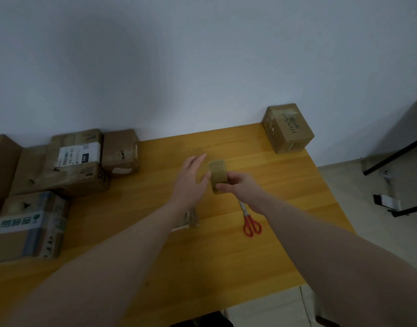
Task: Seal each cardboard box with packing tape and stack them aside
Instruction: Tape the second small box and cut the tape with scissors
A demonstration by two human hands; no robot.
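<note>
Brownish packing tape is sitting at the centre of the frame — the tape roll [217, 177] is being held up over the worktop [169, 267] by the right hand [235, 185], whose fingers are curling round its lower edge. The left hand [191, 182] is lying flat-fingered and relaxed against the roll's left side, gripping nothing; it looks to be feeling for the loose end of the tape, though blur is hiding the fingertips.

To do this step well, I would keep the roll steady in the right hand and turn it slowly while a left fingernail is searching the surface for the ridge of the free end, then peel back a short tab before bringing any box over. The red-handled scissors [251, 220] are lying just below the right wrist, within easy reach for cutting.

Cardboard boxes are waiting at the left of the frame: a labelled box [78, 154] and a plain box [120, 152] at the back, a large flat carton [59, 178] under them, and a box with green print [28, 225] at the lower left. One more box [288, 128] is standing apart at the upper right corner of the worktop, against the wall.

Yellow wood-grain is covering the worktop — smooth and matte. A pale wall [179, 55] is filling the upper frame, and a light tiled floor [358, 185] is showing at the right.
</note>
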